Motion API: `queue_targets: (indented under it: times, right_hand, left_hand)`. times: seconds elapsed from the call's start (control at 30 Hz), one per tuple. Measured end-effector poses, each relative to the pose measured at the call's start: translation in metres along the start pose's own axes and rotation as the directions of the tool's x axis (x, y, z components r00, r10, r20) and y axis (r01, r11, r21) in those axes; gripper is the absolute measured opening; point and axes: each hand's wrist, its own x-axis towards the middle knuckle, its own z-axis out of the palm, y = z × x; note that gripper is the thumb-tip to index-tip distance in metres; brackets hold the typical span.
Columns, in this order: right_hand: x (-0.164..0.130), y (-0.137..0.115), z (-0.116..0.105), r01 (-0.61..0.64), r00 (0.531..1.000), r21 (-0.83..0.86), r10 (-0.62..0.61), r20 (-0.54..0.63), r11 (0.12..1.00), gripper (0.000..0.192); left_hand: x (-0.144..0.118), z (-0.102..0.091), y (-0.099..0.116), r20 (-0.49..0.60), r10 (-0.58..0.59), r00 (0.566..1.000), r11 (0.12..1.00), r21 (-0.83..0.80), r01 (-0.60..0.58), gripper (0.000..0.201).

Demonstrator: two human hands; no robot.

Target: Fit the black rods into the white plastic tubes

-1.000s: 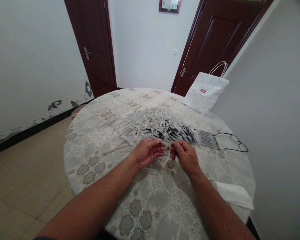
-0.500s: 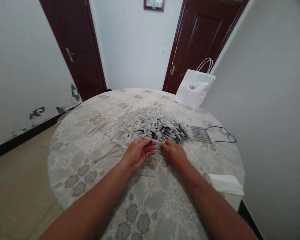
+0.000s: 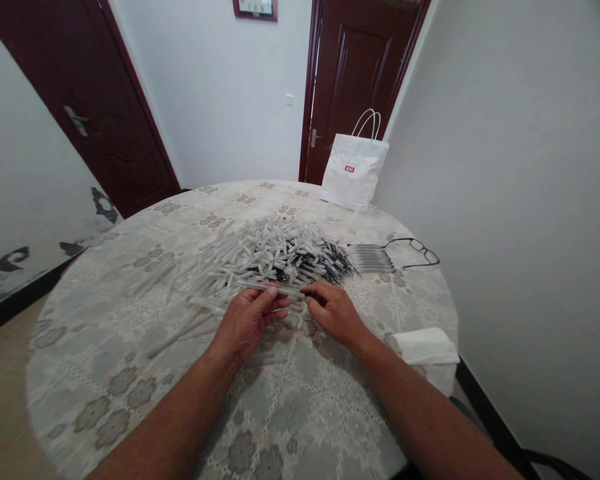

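Clear tube: A slim, translucent tube (image 3: 290,292) is held level just below the centre of the frame, above the patterned tablecloth (image 3: 180,413).
Left hand: The tube is pinched between thumb and forefinger of the left hand (image 3: 247,320); the other fingers are loosely curled.
Right hand: A dark tip (image 3: 308,295) at the tube's right end is gripped by the fingertips of the right hand (image 3: 333,310); whether the two are joined cannot be told.
Handling: Light, fairly stiff and slick plastic is suggested, likely to be dented by hard squeezing; it is best held lightly near each end.
Pile: Loose tubes and dark pieces (image 3: 280,250) are heaped mid-frame, beyond the hands.
Right of frame: Eyeglasses (image 3: 420,250) are seen beside a neat row of slim rods (image 3: 373,259).
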Motion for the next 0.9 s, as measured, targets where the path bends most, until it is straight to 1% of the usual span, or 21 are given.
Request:
queue_targets:
  times: [0.07, 0.17, 0.27, 0.37, 0.43, 0.57, 0.9]
  right_hand:
    - [0.000, -0.001, -0.002, -0.028, 1.000, 0.068, 0.028, -0.005, 0.997, 0.025]
    - [0.000, -0.003, -0.003, -0.112, 0.994, 0.205, 0.111, 0.016, 0.972, 0.028]
    - [-0.001, -0.005, -0.002, -0.201, 0.979, 0.344, 0.196, 0.048, 0.917, 0.027]
    - [-0.002, -0.007, 0.001, -0.281, 0.957, 0.433, 0.286, 0.056, 0.857, 0.023]
    - [-0.002, -0.007, 0.003, -0.313, 0.944, 0.474, 0.324, 0.060, 0.823, 0.020]
    - [-0.002, -0.006, 0.006, -0.315, 0.942, 0.503, 0.329, 0.063, 0.805, 0.018]
    - [-0.004, -0.003, 0.008, -0.290, 0.953, 0.465, 0.296, 0.063, 0.836, 0.019]
  left_hand:
    - [0.000, 0.000, -0.001, 0.001, 0.004, 1.000, 1.000, 0.007, -0.004, 0.019]
    - [0.001, 0.000, -0.003, -0.007, 0.006, 1.000, 1.000, 0.011, -0.006, 0.021]
    - [0.001, -0.001, -0.005, 0.001, 0.010, 1.000, 1.000, 0.016, -0.010, 0.023]
    - [0.002, -0.001, -0.006, 0.015, 0.013, 1.000, 1.000, 0.020, -0.013, 0.026]
    - [0.002, -0.001, -0.007, 0.018, 0.014, 1.000, 1.000, 0.021, -0.014, 0.027]
    - [0.002, -0.002, -0.007, 0.036, 0.018, 0.999, 0.999, 0.027, -0.019, 0.029]
    - [0.001, -0.002, -0.006, 0.055, 0.018, 0.998, 0.999, 0.046, -0.020, 0.031]
